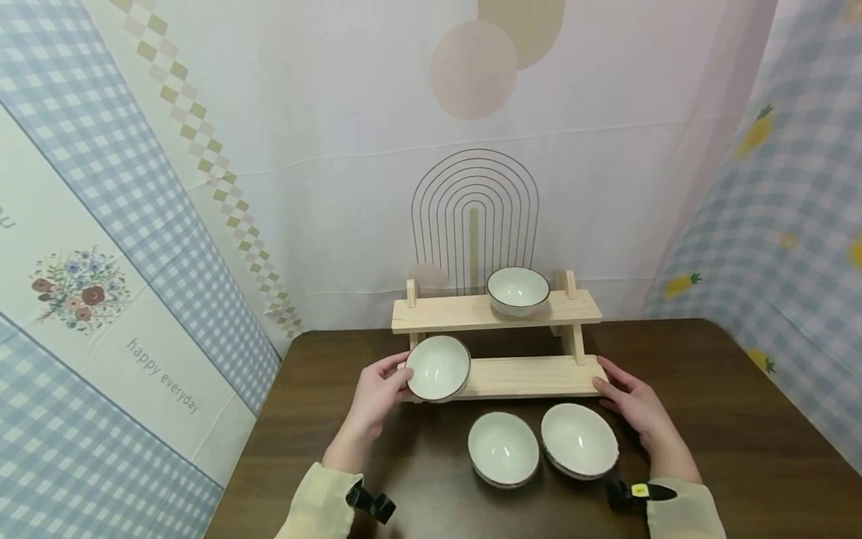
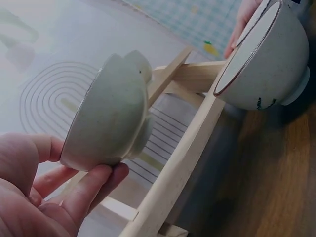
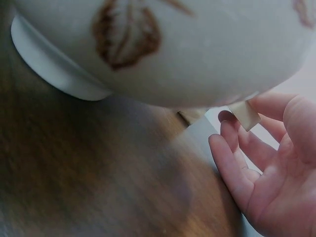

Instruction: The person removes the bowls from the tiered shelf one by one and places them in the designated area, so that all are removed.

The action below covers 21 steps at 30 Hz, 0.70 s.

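Observation:
My left hand [image 1: 378, 394] pinches a white, dark-rimmed bowl [image 1: 439, 367] by its left side, thumb at the rim and fingers beneath. In the left wrist view that bowl [image 2: 106, 116] is tilted, its base off to the right, close over the lower board of a two-tier wooden shelf [image 1: 525, 376]. At the right end of this board, my right hand [image 1: 633, 400] grips the wood between thumb and fingers. The right wrist view shows the end of the board [image 3: 245, 116] at those fingertips, partly hidden by a bowl in front.
Another bowl [image 1: 518, 288] stands on the upper board, right of its middle. Two more bowls, a left one [image 1: 503, 449] and a right one [image 1: 579, 440], sit side by side on the dark wooden table [image 1: 754, 449] before the shelf. A patterned cloth [image 1: 350, 224] hangs behind.

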Motion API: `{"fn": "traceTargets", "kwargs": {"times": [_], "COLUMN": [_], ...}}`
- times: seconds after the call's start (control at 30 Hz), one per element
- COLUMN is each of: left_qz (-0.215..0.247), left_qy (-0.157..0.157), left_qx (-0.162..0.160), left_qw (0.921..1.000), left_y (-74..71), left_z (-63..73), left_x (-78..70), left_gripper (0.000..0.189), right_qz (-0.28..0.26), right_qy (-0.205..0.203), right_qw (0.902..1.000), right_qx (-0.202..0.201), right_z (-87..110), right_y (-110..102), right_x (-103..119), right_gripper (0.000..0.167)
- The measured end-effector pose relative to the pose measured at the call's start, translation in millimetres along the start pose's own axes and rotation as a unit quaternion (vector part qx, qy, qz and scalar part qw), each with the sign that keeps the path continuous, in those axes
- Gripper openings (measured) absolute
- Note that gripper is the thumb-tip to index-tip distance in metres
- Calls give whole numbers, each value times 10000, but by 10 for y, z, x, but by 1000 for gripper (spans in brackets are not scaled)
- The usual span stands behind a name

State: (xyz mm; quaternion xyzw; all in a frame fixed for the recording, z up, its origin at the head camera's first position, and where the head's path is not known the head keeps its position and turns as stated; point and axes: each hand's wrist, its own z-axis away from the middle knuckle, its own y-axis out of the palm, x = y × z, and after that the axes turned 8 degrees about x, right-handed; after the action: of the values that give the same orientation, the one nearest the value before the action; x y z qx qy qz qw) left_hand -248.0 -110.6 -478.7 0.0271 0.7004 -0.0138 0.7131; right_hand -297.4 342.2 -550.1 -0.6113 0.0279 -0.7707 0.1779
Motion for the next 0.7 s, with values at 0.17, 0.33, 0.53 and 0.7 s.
{"fn": "traceTargets", "kwargs": {"times": [0.17,0.33,0.53,0.7], "left_qz": [-58,-75,-251,-378], "left_qy": [-39,-117,-268,-303], "left_qx": [105,189,509,743], "left_qw": [9999,9997,9980,9961], "left_y": [-53,-82,-173,-252], "left_z": [74,100,99,102], "left_x": [92,142,203,192], "left_gripper": [40,39,40,40], "right_qz": [-32,-3,9,-2], "right_qy": [-3,14,38,57], "right_qw": [10000,10000,10000,10000], "right_qx": [10,15,-2,-3], "right_z": [-8,-27,-36,-18], "right_y": [14,6,0,3], "right_x": [2,-14,-18,0], "right_gripper": [84,82,80,83]}}
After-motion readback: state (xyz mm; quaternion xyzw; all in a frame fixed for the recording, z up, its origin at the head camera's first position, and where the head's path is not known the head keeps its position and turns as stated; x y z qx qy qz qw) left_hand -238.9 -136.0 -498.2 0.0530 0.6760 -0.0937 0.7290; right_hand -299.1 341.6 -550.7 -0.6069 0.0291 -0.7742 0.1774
